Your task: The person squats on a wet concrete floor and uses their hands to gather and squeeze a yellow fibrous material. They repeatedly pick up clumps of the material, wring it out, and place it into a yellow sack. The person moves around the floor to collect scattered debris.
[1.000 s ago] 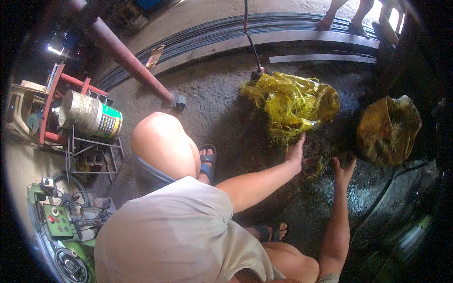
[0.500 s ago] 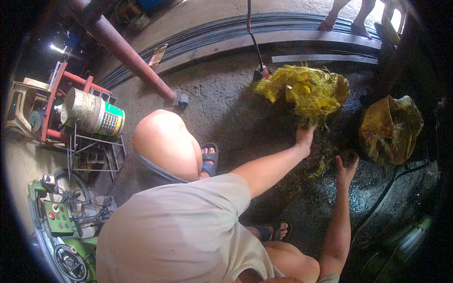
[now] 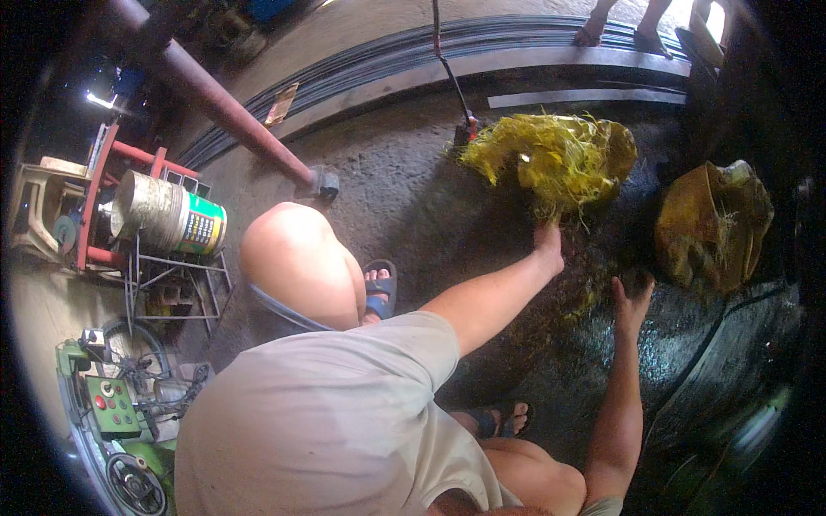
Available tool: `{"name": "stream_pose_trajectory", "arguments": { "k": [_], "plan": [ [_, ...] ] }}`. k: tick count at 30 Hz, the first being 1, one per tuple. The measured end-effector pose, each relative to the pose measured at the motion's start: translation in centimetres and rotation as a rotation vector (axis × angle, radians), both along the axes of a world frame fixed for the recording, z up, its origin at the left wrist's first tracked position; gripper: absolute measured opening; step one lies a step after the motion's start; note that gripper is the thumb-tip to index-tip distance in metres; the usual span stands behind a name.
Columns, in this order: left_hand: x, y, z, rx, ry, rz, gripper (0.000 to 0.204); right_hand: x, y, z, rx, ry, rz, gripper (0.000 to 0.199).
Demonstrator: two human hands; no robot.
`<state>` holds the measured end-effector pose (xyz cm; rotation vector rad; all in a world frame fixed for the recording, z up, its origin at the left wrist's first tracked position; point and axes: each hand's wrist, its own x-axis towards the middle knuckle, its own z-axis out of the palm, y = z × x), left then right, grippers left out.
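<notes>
Ahead of me on the dark, wet-looking floor lies a frayed yellow woven sack [image 3: 564,159], its loose strands sticking out all around. My left hand [image 3: 550,241] is closed at the sack's near edge, with the fingertips buried in the strands. Closer to me and further right, my right hand [image 3: 632,301] has its thumb and fingers curled round a small, dark, rounded thing [image 3: 637,282] whose kind I cannot make out. Loose yellow fibres are scattered on the floor between both hands.
A crumpled brownish-yellow sack [image 3: 712,228] stands at the right. Long metal rods [image 3: 361,77] and a flat bar lie across the back, near another person's feet [image 3: 589,34]. At left are a red pole [image 3: 237,120], a bucket [image 3: 172,211] on a metal stand and a green machine [image 3: 112,406].
The view has shifted slightly. My left hand stays at the yellow sack, its strands hanging a little differently, and my right hand keeps the dark thing in almost the same place.
</notes>
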<state>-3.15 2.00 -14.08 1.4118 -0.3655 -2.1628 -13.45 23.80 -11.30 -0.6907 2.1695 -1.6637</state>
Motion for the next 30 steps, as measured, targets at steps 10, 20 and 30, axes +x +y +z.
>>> {"name": "stream_pose_trajectory", "arguments": {
  "k": [10, 20, 30],
  "plan": [
    [4.3, -4.0, -1.0, -0.004, 0.197, -0.008, 0.044, -0.4, -1.0, 1.0, 0.194, 0.15, -0.051, 0.09],
    [10.8, 3.6, -1.3, -0.644, -0.18, -0.358, 0.04, 0.5, -1.5, 2.1, 0.353, 0.241, -0.094, 0.096],
    [6.5, 1.5, 4.5, -0.631, -0.123, -0.702, 0.027, -0.5, -0.8, 2.5, 0.345, 0.289, -0.085, 0.096]
  ]
}}
